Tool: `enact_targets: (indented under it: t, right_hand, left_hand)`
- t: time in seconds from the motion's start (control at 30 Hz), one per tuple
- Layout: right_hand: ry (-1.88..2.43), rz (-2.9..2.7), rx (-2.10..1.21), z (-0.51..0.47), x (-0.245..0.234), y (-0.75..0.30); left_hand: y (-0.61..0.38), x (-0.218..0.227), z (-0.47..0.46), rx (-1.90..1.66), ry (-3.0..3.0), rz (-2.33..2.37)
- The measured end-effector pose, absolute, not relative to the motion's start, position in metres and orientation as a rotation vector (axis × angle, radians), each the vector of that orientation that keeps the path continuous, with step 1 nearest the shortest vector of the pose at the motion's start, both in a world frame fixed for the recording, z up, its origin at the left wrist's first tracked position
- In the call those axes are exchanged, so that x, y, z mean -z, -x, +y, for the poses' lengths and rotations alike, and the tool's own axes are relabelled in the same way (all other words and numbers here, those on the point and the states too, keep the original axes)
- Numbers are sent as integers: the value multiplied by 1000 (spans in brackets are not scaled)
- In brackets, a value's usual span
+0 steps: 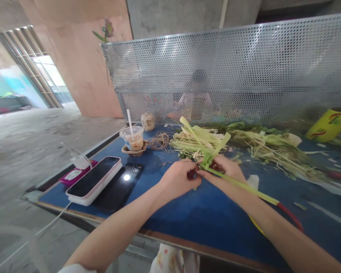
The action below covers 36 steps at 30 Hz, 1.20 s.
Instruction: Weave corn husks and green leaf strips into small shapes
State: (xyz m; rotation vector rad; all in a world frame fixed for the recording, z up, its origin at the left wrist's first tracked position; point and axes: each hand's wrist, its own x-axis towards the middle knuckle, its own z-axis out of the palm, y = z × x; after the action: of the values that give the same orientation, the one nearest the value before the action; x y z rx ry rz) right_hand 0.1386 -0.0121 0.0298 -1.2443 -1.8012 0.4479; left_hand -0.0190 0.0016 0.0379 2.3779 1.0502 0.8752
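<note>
Both my hands meet over the blue tabletop. A folded bundle of green leaf strips (207,159), possibly corn husk, is between them. The fingertips of my left hand (182,176) are closed at the bundle's left side; exactly what they pinch is partly hidden. My right hand (224,170) is closed around the bundle from the right. One long strip runs from it across my right forearm towards the lower right. Just behind my hands lies a pile of pale green husks (197,140). Beside my right forearm shows a curved red handle (291,217), its tool mostly hidden.
At left are a pink-edged phone (95,180), a dark flat phone-like slab (119,185) and a magenta power block (74,175). An iced drink (132,138) stands near tangled twine (159,141). More husks (267,146) lie right. Behind a perforated metal screen (165,68) sits a person.
</note>
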Motion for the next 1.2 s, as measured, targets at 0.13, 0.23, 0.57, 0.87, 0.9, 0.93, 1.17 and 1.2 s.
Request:
enact_targets:
  t: [0.13, 0.23, 0.57, 0.87, 0.9, 0.93, 1.17, 1.2]
  right_hand:
    - [1254, -1630, -627, -11, -30, -139]
    - [1196, -1491, -751, -10, -31, -142]
    - [1147, -1498, -898, -9, -31, -155]
    - [1156, -1491, -814, -20, -36, -141]
    - [1148, -1469, -805, -19, -35, -141]
    - [1133, -1448, -811, -19, -34, -141]
    - [998, -1539, -999, -21, -36, -140]
    - [976, -1569, -1030, -22, -36, -140]
  left_hand:
    - [19, -38, -3, -849, -2424, 991]
    - [19, -38, -8, -759, -2428, 893]
    - [24, -43, -6, -758, -2074, 868]
    - [17, -42, 0, -1008, -1475, 772]
    - [18, -43, -1, -1010, -1494, 773]
    - [20, -44, -1, -1017, -1516, 774]
    - [27, -41, 5, -1099, -1572, 713]
    - [30, -42, 9, -1086, -1565, 627]
